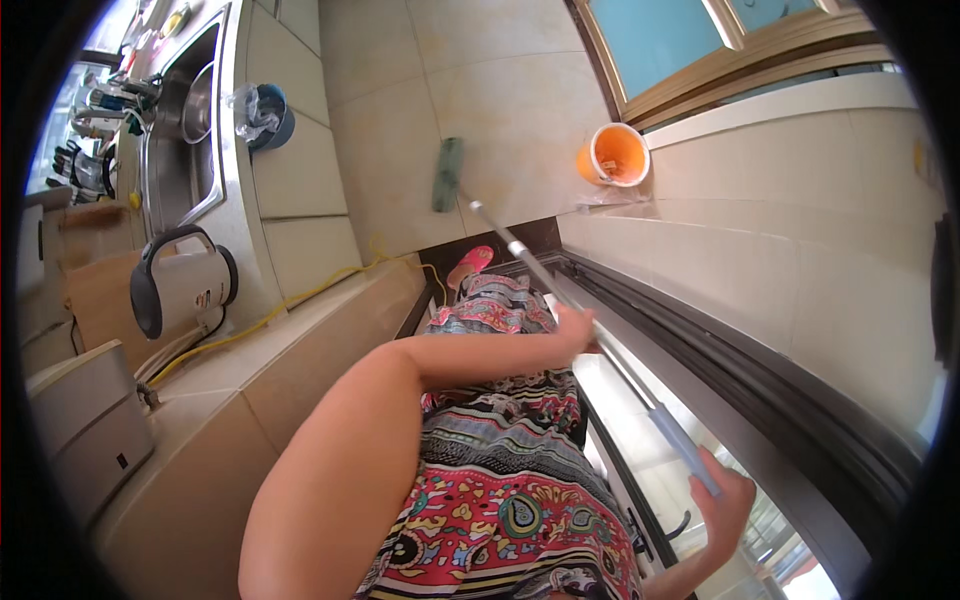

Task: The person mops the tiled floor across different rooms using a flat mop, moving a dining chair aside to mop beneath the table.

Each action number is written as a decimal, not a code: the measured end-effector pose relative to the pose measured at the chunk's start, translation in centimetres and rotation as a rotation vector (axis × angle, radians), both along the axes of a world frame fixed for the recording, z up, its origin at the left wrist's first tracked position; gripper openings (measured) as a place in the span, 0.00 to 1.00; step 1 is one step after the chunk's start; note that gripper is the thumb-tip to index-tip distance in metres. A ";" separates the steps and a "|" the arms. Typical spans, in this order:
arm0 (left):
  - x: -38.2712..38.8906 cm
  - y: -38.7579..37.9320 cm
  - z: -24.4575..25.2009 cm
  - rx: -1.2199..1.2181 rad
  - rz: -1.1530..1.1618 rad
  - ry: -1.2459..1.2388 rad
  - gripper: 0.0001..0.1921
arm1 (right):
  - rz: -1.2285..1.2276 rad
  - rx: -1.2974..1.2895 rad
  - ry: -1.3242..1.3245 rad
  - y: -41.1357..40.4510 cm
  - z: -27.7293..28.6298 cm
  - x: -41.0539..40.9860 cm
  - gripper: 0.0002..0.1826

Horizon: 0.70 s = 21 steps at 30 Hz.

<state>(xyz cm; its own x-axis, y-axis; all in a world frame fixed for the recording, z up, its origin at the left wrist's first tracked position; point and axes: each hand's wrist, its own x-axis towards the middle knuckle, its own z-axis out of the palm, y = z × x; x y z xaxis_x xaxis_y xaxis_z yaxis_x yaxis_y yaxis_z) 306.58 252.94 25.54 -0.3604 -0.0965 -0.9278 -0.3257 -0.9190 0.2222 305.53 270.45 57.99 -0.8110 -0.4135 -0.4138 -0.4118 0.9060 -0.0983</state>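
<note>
A flat mop with a grey-green pad (448, 174) rests on the tiled floor, its metal pole (551, 281) slanting down to the right across the view. My left hand (576, 330) is closed around the middle of the pole, with the left arm crossing in front of my patterned dress. Farther along, my right hand (721, 491) grips the grey-blue handle (682, 446) near its end. A pink slipper (476, 259) on one foot shows by the dark door threshold.
An orange bucket (613, 155) stands by the right wall. Left are a counter with a steel sink (180, 169), an electric kettle (184, 281) and a blue bin (274, 120) at its front. A yellow cord (300, 295) runs along the ledge. A sliding-door track (675, 330) lies right.
</note>
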 end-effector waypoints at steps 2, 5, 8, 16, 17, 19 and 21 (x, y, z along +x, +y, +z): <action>2.0 -1.6 -2.6 -0.101 -0.086 -0.122 0.23 | 0.168 0.026 0.010 -2.3 -1.7 0.0 0.25; 3.0 -4.5 -3.8 0.011 -0.025 -0.109 0.23 | 0.235 0.201 0.126 -7.5 -1.9 0.3 0.23; 1.4 -3.5 -4.4 0.021 0.017 -0.138 0.22 | 0.211 0.251 0.156 -7.4 -1.6 -0.2 0.23; -5.5 0.3 0.0 0.070 -0.251 0.100 0.29 | 0.081 0.310 0.309 -5.5 2.5 1.3 0.24; -6.4 0.3 -0.3 0.052 -0.300 0.131 0.26 | 0.043 0.324 0.329 -5.8 2.6 1.5 0.23; -8.3 0.1 0.2 0.027 -0.365 0.170 0.24 | 0.009 0.304 0.344 -6.7 2.6 1.6 0.23; -9.8 -0.3 0.7 0.001 -0.384 0.240 0.23 | 0.011 0.378 0.383 -7.4 2.5 1.5 0.22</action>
<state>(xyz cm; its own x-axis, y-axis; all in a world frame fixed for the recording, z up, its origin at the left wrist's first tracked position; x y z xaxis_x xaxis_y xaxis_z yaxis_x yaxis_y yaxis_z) 296.77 252.66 26.22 -0.5752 0.0873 -0.8133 -0.5826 -0.7417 0.3324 307.04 263.01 60.53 -0.9296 -0.3022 -0.2111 -0.3638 0.8447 0.3926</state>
